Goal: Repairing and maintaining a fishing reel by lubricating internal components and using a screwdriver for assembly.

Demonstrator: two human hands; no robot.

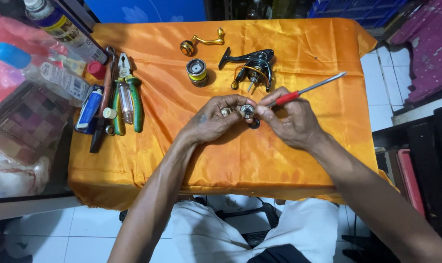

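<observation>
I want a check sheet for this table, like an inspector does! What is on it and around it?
Surface: small table under a wrinkled orange cloth.
Job's things: small round metal part pinched between both hands; red-handled screwdriver in the right hand; fishing reel body, spool and gold crank handle lying apart on the cloth.
Clutter: green-handled pliers, blue lighter, red cap and spray can at the left edge.
Grippers: left hand and right hand, fingertips meeting on the part.
Cables: nothing seen.
Surroundings: white tiled floor, pink plastic bag at left.
</observation>
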